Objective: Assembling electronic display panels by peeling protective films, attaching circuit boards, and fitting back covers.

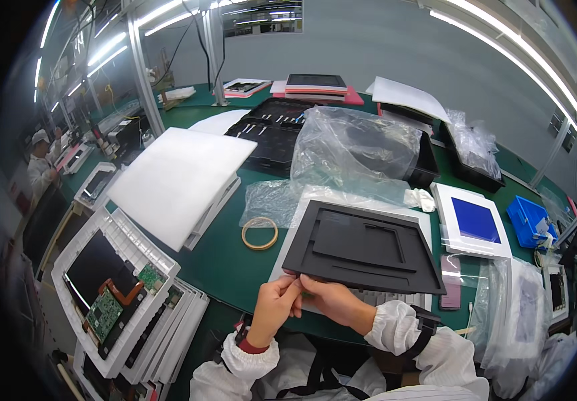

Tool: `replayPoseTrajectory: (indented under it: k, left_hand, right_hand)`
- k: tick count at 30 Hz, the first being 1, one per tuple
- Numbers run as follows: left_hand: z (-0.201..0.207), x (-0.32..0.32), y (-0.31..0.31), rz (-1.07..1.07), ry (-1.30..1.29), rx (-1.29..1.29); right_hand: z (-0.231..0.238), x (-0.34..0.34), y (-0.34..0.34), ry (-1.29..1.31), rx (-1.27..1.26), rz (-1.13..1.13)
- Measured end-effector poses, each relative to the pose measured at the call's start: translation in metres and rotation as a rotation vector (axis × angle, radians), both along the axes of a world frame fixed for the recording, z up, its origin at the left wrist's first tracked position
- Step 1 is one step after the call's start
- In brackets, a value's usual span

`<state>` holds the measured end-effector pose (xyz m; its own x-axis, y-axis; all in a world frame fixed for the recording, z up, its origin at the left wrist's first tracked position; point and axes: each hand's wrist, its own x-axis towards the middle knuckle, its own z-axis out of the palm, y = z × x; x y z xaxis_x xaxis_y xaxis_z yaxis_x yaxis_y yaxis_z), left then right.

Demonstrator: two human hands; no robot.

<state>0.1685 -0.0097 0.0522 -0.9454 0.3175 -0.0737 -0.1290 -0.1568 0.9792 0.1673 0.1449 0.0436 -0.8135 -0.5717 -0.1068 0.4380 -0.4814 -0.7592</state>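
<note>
I see both hands meeting at the near left corner of a black moulded tray (365, 247), a flat dark panel with a raised square step in its middle, which lies on the green table (225, 257) directly in front of me, on top of a pale sheet. My left hand (274, 309) has its fingers (287, 284) curled closed around the tray's front edge, thumb on top. My right hand (332, 299) sits just beside it, touching it, its fingers pinched shut on the same edge a little further along. Both wrists come out of white cuffed sleeves, and a dark strap wraps the right one. Just to the left of the tray a roll of tan tape (260, 233) lies flat on the table. Further left a white foam sheet (180, 179) rests tilted over a stack of white trays. At the lower left a white tray holds a dark screen panel (101, 267) with an orange flex cable and a green circuit board (105, 313). Behind the black tray, crumpled clear plastic bags (355, 154) spread over other black trays. To the right lies a white frame with a blue square (475, 220), and beyond it a small blue bin (527, 219). A person in white stands at far left (38, 167).
</note>
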Motion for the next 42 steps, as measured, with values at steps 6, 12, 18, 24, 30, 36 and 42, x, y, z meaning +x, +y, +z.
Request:
replayPoseTrajectory:
  k: [6,12,18,24,30,36,42]
  left_hand:
    - [-0.018,-0.004,-0.025,-0.147,-0.185,0.154]
    - [-0.016,0.000,-0.035,-0.189,-0.308,0.243]
    - [-0.020,0.000,-0.033,-0.191,-0.161,0.103]
    - [-0.015,0.013,-0.015,0.130,0.278,-0.335]
    - [-0.020,0.011,-0.010,0.450,0.688,-0.557]
    - [-0.024,0.004,-0.017,0.210,0.093,-0.034]
    - [-0.027,0.000,-0.024,0.090,0.015,-0.043]
  right_hand:
    - [0.004,-0.002,-0.013,-0.014,0.224,-0.142]
    - [0.006,0.000,-0.014,-0.069,0.355,-0.268]
    - [0.000,-0.005,-0.011,0.055,0.391,-0.221]
    - [0.013,-0.011,-0.013,0.082,0.495,-0.200]
    - [0.018,-0.015,-0.017,0.090,0.740,-0.286]
    - [0.005,-0.024,-0.001,0.254,0.640,-0.101]
    - [0.006,-0.027,-0.005,0.196,0.592,-0.049]
